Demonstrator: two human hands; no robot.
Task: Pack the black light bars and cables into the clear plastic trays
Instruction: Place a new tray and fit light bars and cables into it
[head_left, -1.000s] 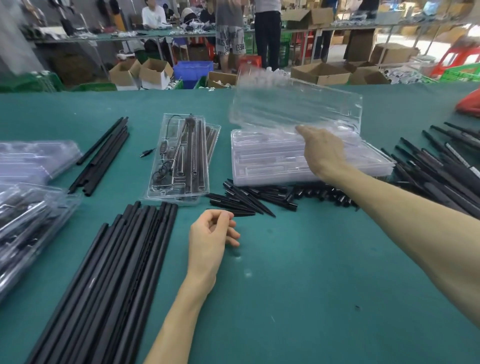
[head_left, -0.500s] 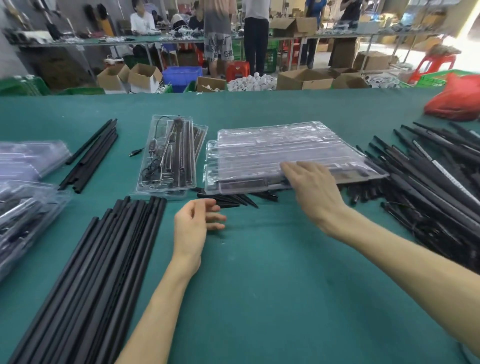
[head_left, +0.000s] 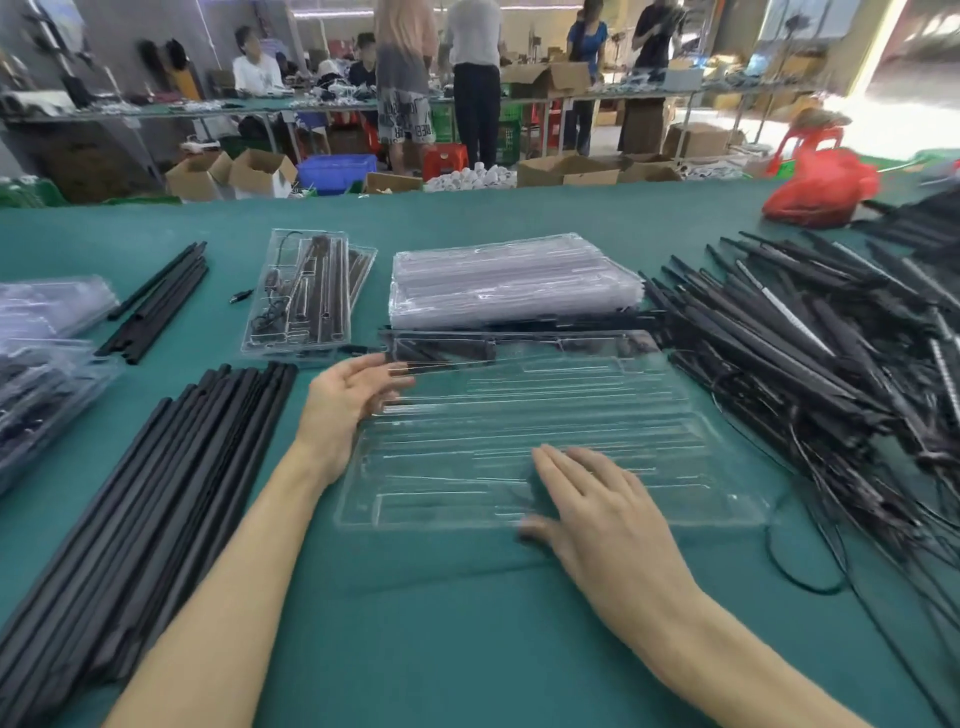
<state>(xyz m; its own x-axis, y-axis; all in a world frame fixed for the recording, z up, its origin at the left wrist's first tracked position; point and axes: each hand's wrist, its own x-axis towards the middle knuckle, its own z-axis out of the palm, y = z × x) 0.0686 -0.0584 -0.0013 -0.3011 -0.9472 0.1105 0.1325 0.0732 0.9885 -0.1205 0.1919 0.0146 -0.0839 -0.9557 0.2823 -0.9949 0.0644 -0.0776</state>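
The right hand (head_left: 608, 514) shows a blur-smeared thumb at lower centre. Long black light bars (head_left: 130, 499) at lower left run off the bottom edge; packed trays (head_left: 36, 384) are cut by the left edge. The red bag (head_left: 821, 189), upper right, is blurred.

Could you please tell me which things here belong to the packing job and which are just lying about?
Job: empty clear tray, tray stack, black light bars, bars-and-cables pile, packed tray.
Lying about: red bag, cardboard boxes, blue crate.
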